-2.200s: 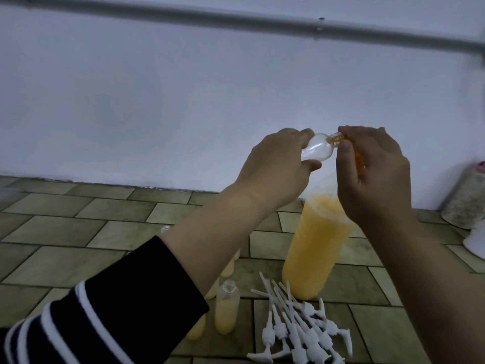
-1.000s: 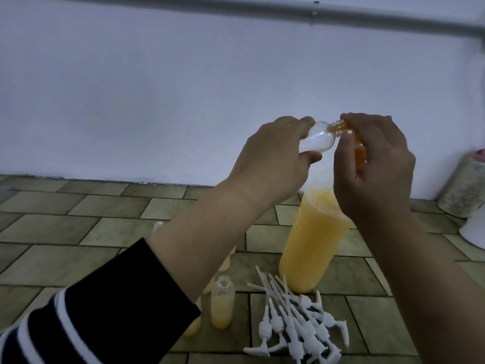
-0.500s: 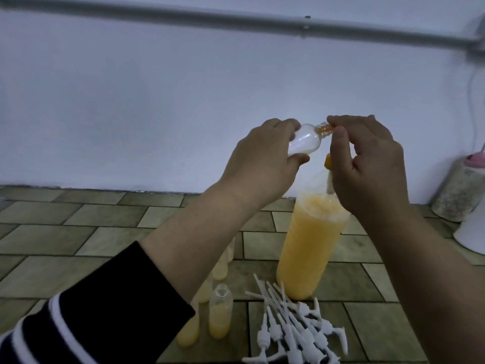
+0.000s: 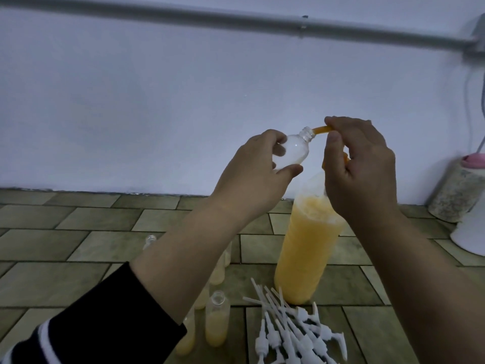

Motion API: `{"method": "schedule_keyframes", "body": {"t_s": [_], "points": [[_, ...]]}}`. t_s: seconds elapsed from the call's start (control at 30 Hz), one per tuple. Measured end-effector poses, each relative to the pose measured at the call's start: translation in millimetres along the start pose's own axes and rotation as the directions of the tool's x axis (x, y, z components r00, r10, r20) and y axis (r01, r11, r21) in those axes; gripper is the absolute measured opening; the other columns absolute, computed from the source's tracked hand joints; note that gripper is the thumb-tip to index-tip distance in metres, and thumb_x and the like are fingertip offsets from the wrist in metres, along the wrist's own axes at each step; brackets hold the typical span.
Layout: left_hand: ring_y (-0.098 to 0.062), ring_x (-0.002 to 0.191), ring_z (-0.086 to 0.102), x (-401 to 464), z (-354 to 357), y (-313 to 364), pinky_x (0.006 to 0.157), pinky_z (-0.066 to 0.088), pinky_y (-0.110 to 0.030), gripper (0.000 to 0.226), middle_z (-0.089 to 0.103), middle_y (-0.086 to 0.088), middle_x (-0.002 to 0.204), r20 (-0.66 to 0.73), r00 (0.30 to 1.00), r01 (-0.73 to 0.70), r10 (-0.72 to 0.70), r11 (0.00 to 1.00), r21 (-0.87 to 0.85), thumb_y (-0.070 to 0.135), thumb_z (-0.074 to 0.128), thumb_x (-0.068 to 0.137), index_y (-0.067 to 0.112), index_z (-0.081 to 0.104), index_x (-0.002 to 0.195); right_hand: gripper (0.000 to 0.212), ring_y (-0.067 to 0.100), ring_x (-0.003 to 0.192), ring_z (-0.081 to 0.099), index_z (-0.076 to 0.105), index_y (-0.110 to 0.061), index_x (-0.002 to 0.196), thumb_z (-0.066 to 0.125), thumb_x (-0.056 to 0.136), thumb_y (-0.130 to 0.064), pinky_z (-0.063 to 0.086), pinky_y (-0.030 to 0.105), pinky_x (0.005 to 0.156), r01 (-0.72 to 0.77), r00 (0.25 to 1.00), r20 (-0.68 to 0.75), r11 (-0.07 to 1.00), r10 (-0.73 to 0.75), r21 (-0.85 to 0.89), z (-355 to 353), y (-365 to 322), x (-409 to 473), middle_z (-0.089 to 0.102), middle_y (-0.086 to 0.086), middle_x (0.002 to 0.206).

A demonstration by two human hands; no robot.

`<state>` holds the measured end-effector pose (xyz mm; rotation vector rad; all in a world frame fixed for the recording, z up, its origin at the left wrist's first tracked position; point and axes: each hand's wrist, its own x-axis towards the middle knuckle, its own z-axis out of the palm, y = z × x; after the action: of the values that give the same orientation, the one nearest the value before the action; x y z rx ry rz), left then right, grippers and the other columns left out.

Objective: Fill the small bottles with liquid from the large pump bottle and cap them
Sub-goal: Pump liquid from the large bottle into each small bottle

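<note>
There is one view, from a camera worn on the person's head, wide-angle, looking forward and slightly down. It faces a pale wall (image 4: 183, 101) that fills the upper half of the frame, with a pipe (image 4: 236, 21) bowed across the top by the lens. Tiled floor (image 4: 65, 245) takes the lower half. Both forearms reach in from the bottom corners, and the left hand (image 4: 252, 177) and right hand (image 4: 359, 166) sit close to the lens at centre right. No second view shares the scene.
</note>
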<state>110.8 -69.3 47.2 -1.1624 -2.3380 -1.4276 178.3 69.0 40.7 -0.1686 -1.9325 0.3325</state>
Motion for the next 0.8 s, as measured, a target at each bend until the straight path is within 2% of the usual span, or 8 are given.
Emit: {"method": "schedule_keyframes", "body": {"t_s": [0.2,0.33,0.4,0.5,0.6,0.67,0.7,0.8], "points": [[0.002,0.084,0.057,-12,-17,-1,0.066,0.048,-0.015,0.041,0.057,0.018,0.108,-0.051,0.994,0.081,-0.092,0.979,-0.188,0.031,0.066,0.085,0.03,0.048,0.122,0.051,0.019,0.117,0.052,0.06,-0.012,0.124,0.028,0.094,-0.039,0.039,0.026,0.096,-0.014,1.0,0.021,1.0,0.014,-0.007,0,2,2,0.061,0.005,0.124],[-0.003,0.088,0.063,-36,-50,-16,0.065,0.051,-0.023,0.037,0.062,0.017,0.103,-0.114,0.979,0.136,-0.171,0.954,-0.268,0.029,0.07,0.08,0.034,0.054,0.113,0.049,0.019,0.116,0.053,0.061,-0.011,0.122,0.03,0.094,-0.037,0.042,0.031,0.097,0.002,1.0,0.025,1.0,-0.002,0.007,-2,5,3,0.062,0.005,0.122],[-0.006,0.091,0.065,-53,-70,-28,0.07,0.053,-0.028,0.042,0.065,0.015,0.103,-0.14,0.967,0.165,-0.211,0.945,-0.283,0.029,0.072,0.074,0.033,0.057,0.113,0.048,0.019,0.116,0.053,0.061,-0.012,0.122,0.03,0.094,-0.037,0.041,0.031,0.098,-0.003,1.0,0.025,1.0,0.003,0.001,-2,5,3,0.063,0.005,0.12],[-0.008,0.094,0.067,-83,-95,-51,0.084,0.052,-0.04,0.053,0.07,0.011,0.101,-0.183,0.951,0.195,-0.248,0.945,-0.263,0.041,0.072,0.056,0.036,0.062,0.108,0.047,0.017,0.117,0.053,0.061,-0.012,0.121,0.031,0.095,-0.036,0.035,0.038,0.107,-0.007,0.999,0.038,1.0,0.006,0.019,-1,5,3,0.067,0.006,0.111],[-0.003,0.084,0.068,-114,-107,-71,0.078,0.053,-0.039,0.055,0.071,0.015,0.096,-0.177,0.932,0.272,-0.316,0.933,-0.237,0.061,0.076,0.044,0.046,0.063,0.096,0.046,0.016,0.117,0.053,0.063,-0.01,0.119,0.032,0.095,-0.035,0.029,0.032,0.111,-0.007,1.0,0.024,0.999,0.006,0.034,-2,4,2,0.066,0.005,0.113],[-0.002,0.082,0.068,-131,-107,-85,0.074,0.051,-0.036,0.066,0.071,0.017,0.095,-0.149,0.914,0.345,-0.377,0.916,-0.203,0.075,0.076,0.036,0.05,0.063,0.095,0.044,0.016,0.115,0.054,0.064,-0.009,0.117,0.033,0.096,-0.033,0.032,0.036,0.109,0.002,1.0,0.008,0.999,-0.002,0.039,-2,3,1,0.065,0.004,0.117],[-0.004,0.083,0.069,-140,-105,-92,0.075,0.05,-0.036,0.062,0.071,0.017,0.096,-0.133,0.898,0.392,-0.419,0.9,-0.191,0.071,0.078,0.039,0.052,0.063,0.096,0.043,0.017,0.114,0.054,0.064,-0.009,0.117,0.034,0.096,-0.032,0.035,0.04,0.107,0.006,1.0,0.001,0.999,-0.006,0.043,-2,3,1,0.065,0.004,0.116],[-0.012,0.085,0.068,-164,-94,-115,0.076,0.051,-0.035,0.043,0.072,0.017,0.09,-0.122,0.846,0.487,-0.519,0.846,-0.218,0.035,0.087,0.058,0.051,0.064,0.091,0.041,0.017,0.113,0.054,0.064,-0.008,0.116,0.035,0.096,-0.03,0.036,0.042,0.105,0.007,1.0,-0.003,0.998,-0.007,0.057,-2,3,1,0.067,0.006,0.113]]}}
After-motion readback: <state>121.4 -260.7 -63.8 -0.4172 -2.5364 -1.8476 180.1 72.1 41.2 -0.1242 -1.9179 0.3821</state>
